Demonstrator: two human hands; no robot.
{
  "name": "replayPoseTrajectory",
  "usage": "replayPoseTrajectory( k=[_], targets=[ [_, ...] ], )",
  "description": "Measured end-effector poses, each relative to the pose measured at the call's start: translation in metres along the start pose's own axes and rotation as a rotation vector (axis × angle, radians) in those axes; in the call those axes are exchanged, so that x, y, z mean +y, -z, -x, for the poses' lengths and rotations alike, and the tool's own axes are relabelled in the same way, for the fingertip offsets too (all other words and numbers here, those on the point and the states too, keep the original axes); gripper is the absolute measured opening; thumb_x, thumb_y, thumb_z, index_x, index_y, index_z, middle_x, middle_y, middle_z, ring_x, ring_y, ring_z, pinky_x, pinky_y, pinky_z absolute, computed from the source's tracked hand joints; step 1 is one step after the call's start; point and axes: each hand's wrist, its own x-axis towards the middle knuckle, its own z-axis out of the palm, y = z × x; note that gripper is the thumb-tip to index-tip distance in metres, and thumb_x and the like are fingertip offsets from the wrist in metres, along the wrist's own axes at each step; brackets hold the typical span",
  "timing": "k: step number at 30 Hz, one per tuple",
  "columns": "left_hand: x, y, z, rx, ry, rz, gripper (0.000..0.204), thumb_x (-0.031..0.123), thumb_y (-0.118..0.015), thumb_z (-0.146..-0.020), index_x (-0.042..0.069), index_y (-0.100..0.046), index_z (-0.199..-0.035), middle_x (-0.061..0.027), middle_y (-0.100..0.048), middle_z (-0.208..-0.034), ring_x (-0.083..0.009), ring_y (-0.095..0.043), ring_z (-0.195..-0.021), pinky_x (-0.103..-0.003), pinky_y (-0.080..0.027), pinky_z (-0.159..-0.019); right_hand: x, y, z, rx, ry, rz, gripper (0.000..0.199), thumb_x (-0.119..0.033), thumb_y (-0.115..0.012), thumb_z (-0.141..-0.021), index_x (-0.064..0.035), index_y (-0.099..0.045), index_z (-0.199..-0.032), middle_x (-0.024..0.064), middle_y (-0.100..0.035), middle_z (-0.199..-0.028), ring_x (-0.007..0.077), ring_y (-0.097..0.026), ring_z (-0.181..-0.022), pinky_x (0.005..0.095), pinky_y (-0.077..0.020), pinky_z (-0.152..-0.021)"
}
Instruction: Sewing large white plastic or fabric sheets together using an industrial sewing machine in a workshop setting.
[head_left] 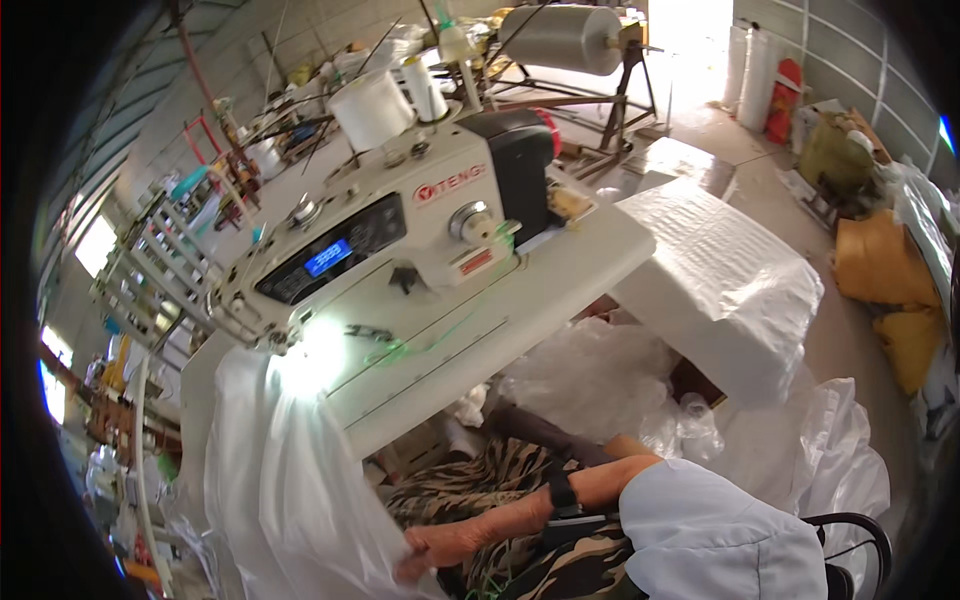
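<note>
A white sewing machine [440, 250] stands on its pale table, its lamp glowing brightly over the needle area, which is lost in the glare. From under the needle end, a thin white sheet [290, 490] hangs in long folds over the table's near edge. My right hand [445, 545] is low at the sheet's right edge, its fingers closed on the material and partly hidden by it. A black strap circles my right forearm, below a pale sleeve. My left hand is out of view.
A large white thread cone [370, 110] stands behind the machine. A white-covered box [725, 270] stands to the right, with crumpled clear plastic [590, 375] beside it. Farther back, a wide film roll [560, 40] rests on a stand. Yellow rolls [885, 260] lie along the right wall.
</note>
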Motion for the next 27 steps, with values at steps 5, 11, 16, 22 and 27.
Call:
replayPoseTrajectory(
  k=[5, 11, 16, 22, 27],
  targets=[
    [0.085, 0.076, 0.052, -0.359, 0.105, 0.072, 0.061, 0.03, -0.068, -0.087, -0.01, -0.048, -0.129, -0.0264, -0.058, -0.124, -0.0388, -0.054, -0.103, -0.044, -0.043, -0.093, 0.047, 0.067, 0.037, -0.034, -0.056, 0.16, 0.029, -0.024, -0.06, -0.095, 0.0044, -0.065, -0.092, 0.0024, -0.062, -0.077, 0.0092, -0.052, -0.075, 0.0288, -0.0452, -0.07],
    [0.102, 0.084, 0.068, -0.418, -0.134, -0.087, 0.053, 0.025, -0.06, -0.091, -0.011, -0.047, -0.129, -0.0265, -0.056, -0.127, -0.0415, -0.052, -0.109, -0.046, -0.041, -0.098, 0.098, 0.112, 0.073, 0.487, -0.477, 0.877, 0.024, -0.025, -0.06, -0.085, -0.0035, -0.061, -0.094, 0.0149, -0.063, -0.092, 0.0351, -0.062, -0.079, 0.0468, -0.0485, -0.072],
    [0.105, 0.092, 0.073, -0.33, -0.571, -0.262, 0.05, 0.025, -0.057, -0.092, -0.011, -0.049, -0.127, -0.0262, -0.056, -0.126, -0.0417, -0.052, -0.111, -0.046, -0.041, -0.098, 0.012, 0.075, 0.045, 0.922, 0.404, 1.247, 0.022, -0.023, -0.056, -0.09, -0.0047, -0.053, -0.101, 0.0145, -0.062, -0.075, 0.0333, -0.063, -0.077, 0.0465, -0.0478, -0.072],
    [0.096, 0.112, 0.081, -0.148, -0.99, -0.365, 0.047, 0.025, -0.053, -0.094, -0.011, -0.05, -0.125, -0.0258, -0.057, -0.125, -0.0419, -0.052, -0.112, -0.046, -0.041, -0.098, 0.017, 0.018, 0.01, 0.142, 0.0, 0.02, 0.029, -0.029, -0.061, -0.092, -0.0004, -0.065, -0.095, 0.0043, -0.064, -0.08, 0.0183, -0.06, -0.08, 0.0366, -0.0486, -0.075],
    [0.056, 0.16, 0.101, 0.106, -1.209, -0.397, 0.045, 0.025, -0.049, -0.095, -0.011, -0.051, -0.123, -0.0255, -0.057, -0.125, -0.0422, -0.052, -0.114, -0.046, -0.042, -0.098, 0.026, -0.03, -0.005, -0.1, 0.03, -0.121, 0.036, -0.031, -0.058, -0.094, 0.0019, -0.066, -0.107, 0.0055, -0.068, -0.096, 0.0147, -0.061, -0.087, 0.0335, -0.0511, -0.077]
  ],
)
